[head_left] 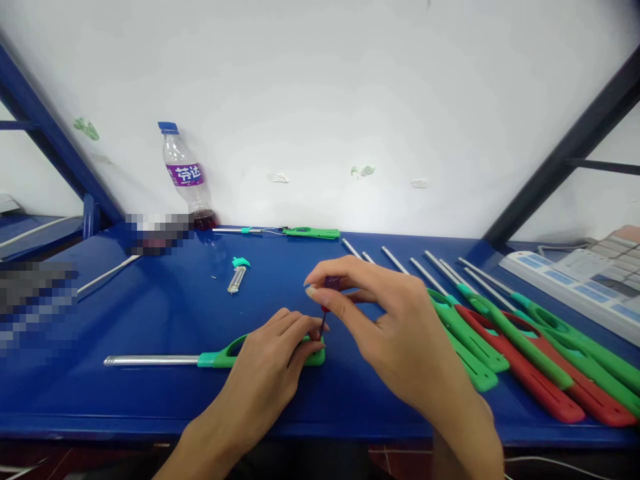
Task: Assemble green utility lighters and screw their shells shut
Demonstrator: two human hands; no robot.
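White wall (320,100) at back; blue table (280,293) before you. Row of green and red lighters (523,365) at right, tubes toward the wall. Your right hand (400,320): thumb and fingertips pinched narrow. Your left hand (270,353): fingers closed over the handle of a green lighter (214,360), lying near the front edge, tube pointing left. Bottle (185,175): tilted, back left. Screwdriver (325,307): in your right pinch, steep, shaft down at the lighter's handle; tip hidden. Clear part (237,279): left of centre.
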